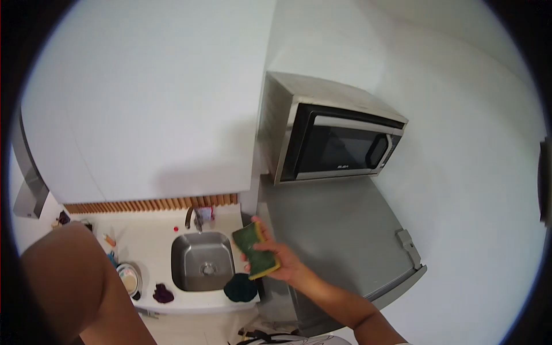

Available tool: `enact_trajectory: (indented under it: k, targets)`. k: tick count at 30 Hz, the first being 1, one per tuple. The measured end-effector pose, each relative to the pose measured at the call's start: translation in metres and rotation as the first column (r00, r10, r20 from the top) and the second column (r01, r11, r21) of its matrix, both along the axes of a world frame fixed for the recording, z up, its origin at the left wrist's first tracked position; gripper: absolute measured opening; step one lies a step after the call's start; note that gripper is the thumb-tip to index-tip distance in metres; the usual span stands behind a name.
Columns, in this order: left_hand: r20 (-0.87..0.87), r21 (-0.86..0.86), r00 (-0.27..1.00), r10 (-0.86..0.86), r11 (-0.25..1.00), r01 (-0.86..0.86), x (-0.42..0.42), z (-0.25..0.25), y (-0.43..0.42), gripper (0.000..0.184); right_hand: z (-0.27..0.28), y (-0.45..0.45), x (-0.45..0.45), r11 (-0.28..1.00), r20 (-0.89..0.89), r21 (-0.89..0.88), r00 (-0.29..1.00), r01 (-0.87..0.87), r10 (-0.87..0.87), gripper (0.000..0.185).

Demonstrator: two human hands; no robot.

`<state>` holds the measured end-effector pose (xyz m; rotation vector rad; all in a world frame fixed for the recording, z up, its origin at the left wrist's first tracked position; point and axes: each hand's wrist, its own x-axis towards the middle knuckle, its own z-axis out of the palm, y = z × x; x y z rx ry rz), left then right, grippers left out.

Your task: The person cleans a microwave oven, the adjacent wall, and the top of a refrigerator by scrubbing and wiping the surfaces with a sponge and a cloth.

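Note:
My right hand (pixel 276 259) is closed on a green and yellow sponge (pixel 256 253), with the thumb across its green face. It holds the sponge in the air near the right edge of the steel sink (pixel 178 261). A dark green cloth (pixel 240 288) lies on the counter just below the sponge. My left arm shows large and bent at the lower left; its hand is not in view.
A grey fridge (pixel 328 230) stands right of the counter (pixel 149 230), under a microwave (pixel 345 144). A faucet (pixel 198 219) rises behind the sink. Left of the sink are a dark purple cloth (pixel 163 293) and stacked dishes (pixel 129 280). White cabinets (pixel 149 103) hang above.

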<state>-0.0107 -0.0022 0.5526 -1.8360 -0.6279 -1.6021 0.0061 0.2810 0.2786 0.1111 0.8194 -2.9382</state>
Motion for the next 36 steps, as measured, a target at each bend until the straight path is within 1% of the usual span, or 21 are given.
enact_trajectory:
  k: [3, 4, 5, 6, 7, 8, 10, 11, 13, 18, 20, 21, 23, 25, 27, 29, 30, 31, 33, 35, 36]
  targets:
    - [-0.010, 0.008, 1.000, -0.012, 1.000, 0.013, 0.001, 0.002, 0.003, 0.069, -0.015, -0.005, -0.030, 0.990, 0.040, 0.121, 0.997, -0.067, 0.062, 0.063]
    - [-0.015, 0.001, 1.000, -0.016, 1.000, 0.016, 0.001, 0.003, 0.003, 0.069, -0.012, -0.010, -0.039, 0.948, 0.117, 0.316, 0.993, -0.028, -0.010, 0.056]
    - [-0.015, -0.006, 1.000, -0.017, 1.000, 0.017, 0.002, 0.005, 0.005, 0.070, -0.011, -0.016, -0.048, 0.953, 0.111, 0.302, 0.994, -0.023, -0.011, 0.056]
    - [-0.012, -0.007, 1.000, -0.021, 1.000, 0.021, 0.002, 0.005, 0.005, 0.071, -0.012, -0.019, -0.057, 0.829, 0.068, 0.558, 0.992, 0.049, -0.104, 0.046]
    - [-0.010, -0.009, 1.000, -0.021, 1.000, 0.021, 0.002, 0.004, 0.006, 0.071, -0.013, -0.021, -0.065, 0.628, 0.003, 0.770, 0.983, 0.113, -0.181, 0.037]
    - [-0.015, -0.006, 1.000, -0.024, 1.000, 0.024, 0.003, 0.006, 0.005, 0.072, -0.020, -0.020, -0.073, 0.630, 0.002, 0.768, 0.984, 0.113, -0.179, 0.037]
    - [-0.015, -0.007, 0.999, -0.029, 1.000, 0.029, 0.004, 0.007, 0.006, 0.073, -0.039, -0.017, -0.092, 0.217, -0.169, 0.953, 0.967, 0.210, -0.192, 0.029]
    - [-0.011, -0.007, 0.999, -0.030, 1.000, 0.030, 0.005, 0.007, 0.006, 0.074, -0.048, -0.018, -0.105, 0.222, -0.170, 0.952, 0.967, 0.211, -0.189, 0.029]
    - [-0.008, 0.000, 0.999, -0.034, 0.999, 0.034, 0.003, 0.004, 0.004, 0.075, -0.062, -0.019, -0.125, -0.130, -0.414, 0.909, 0.891, 0.396, -0.186, 0.038]
    - [0.083, -0.015, 0.996, 0.012, 1.000, -0.011, -0.030, -0.015, 0.004, 0.078, -0.066, -0.021, -0.157, -0.163, -0.460, 0.886, 0.869, 0.435, -0.182, 0.044]
    - [0.061, -0.079, 0.971, 0.231, 0.971, -0.226, -0.070, -0.039, 0.016, 0.060, -0.075, -0.014, -0.175, -0.217, -0.521, 0.850, 0.829, 0.480, -0.205, 0.048]
    - [0.039, -0.097, 0.943, 0.331, 0.940, -0.327, -0.084, -0.053, 0.021, 0.056, -0.064, -0.012, -0.172, -0.180, -0.418, 0.906, 0.877, 0.383, -0.237, 0.050]
    - [0.265, -0.184, 0.836, 0.481, 0.876, -0.446, -0.096, -0.080, 0.034, 0.061, -0.073, -0.006, -0.181, -0.164, -0.445, 0.895, 0.839, 0.414, -0.313, 0.050]
    - [0.458, -0.139, 0.830, 0.319, 0.948, -0.287, -0.100, -0.099, 0.058, 0.046, -0.074, -0.001, -0.184, -0.155, -0.417, 0.908, 0.821, 0.388, -0.388, 0.049]
    - [0.608, -0.245, 0.701, 0.372, 0.928, -0.279, -0.097, -0.113, 0.076, 0.038, -0.083, 0.005, -0.186, -0.147, -0.388, 0.920, 0.796, 0.362, -0.466, 0.047]
    - [0.738, -0.295, 0.588, 0.330, 0.942, -0.157, -0.103, -0.135, 0.092, 0.032, -0.090, 0.011, -0.185, 0.306, -0.223, 0.837, 0.793, 0.454, -0.567, 0.043]
    - [0.755, -0.345, 0.553, 0.353, 0.930, -0.123, -0.108, -0.149, 0.099, 0.031, -0.085, 0.021, -0.180, 0.733, 0.147, 0.620, 0.877, 0.278, -0.457, 0.038]
    - [0.769, -0.393, 0.516, 0.379, 0.916, -0.087, -0.113, -0.165, 0.104, 0.031, -0.077, 0.029, -0.171, 0.739, 0.158, 0.616, 0.876, 0.274, -0.456, 0.038]
    - [0.748, -0.576, 0.415, 0.517, 0.817, 0.020, -0.119, -0.202, 0.107, 0.031, -0.065, 0.047, -0.147, 0.931, 0.073, 0.279, 0.961, 0.236, -0.266, 0.032]
    - [0.697, -0.649, 0.427, 0.576, 0.760, 0.034, -0.131, -0.251, 0.112, 0.031, -0.038, 0.059, -0.096, 0.938, 0.028, 0.122, 0.944, 0.323, -0.329, 0.031]
    - [0.712, -0.666, 0.375, 0.593, 0.740, 0.094, -0.126, -0.266, 0.114, 0.032, -0.037, 0.073, -0.077, 0.925, 0.020, 0.082, 0.927, 0.372, -0.375, 0.031]
